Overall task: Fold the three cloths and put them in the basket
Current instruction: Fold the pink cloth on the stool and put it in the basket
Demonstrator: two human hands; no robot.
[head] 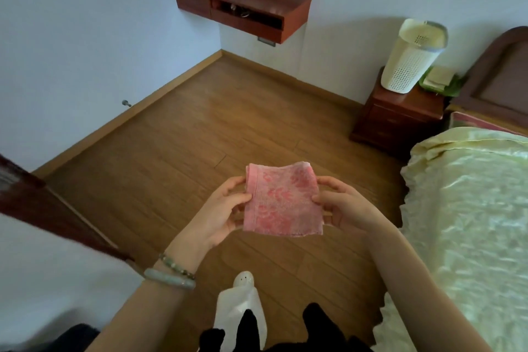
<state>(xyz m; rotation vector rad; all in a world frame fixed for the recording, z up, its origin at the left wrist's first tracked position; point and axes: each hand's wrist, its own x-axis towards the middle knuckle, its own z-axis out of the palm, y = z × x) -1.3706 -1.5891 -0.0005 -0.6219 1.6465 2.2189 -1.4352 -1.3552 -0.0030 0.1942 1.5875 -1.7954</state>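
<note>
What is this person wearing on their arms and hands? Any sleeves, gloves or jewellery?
No gloves, and no sleeves in view. By the left hand, the wrist carries two bracelets: a smooth pale green bangle and a beaded bracelet of small greenish beads. The right hand and wrist wear nothing that shows.

Place: bedroom in a home.
Bed (pixel 463 194): 3 o'clock; shiny pale yellow cover, frilled edge.
Headboard (pixel 497 74): 2 o'clock; dark wood.
Bedside cabinet (pixel 400 120): 1 o'clock, just beside the bed; reddish wood, drawers.
Basket (pixel 408 63): white, perforated, standing on the bedside cabinet.
Wall shelf (pixel 243 6): 12 o'clock; reddish wood, fixed to the wall.
Floor (pixel 185 137): wood planks, pale skirting, white walls.
</note>
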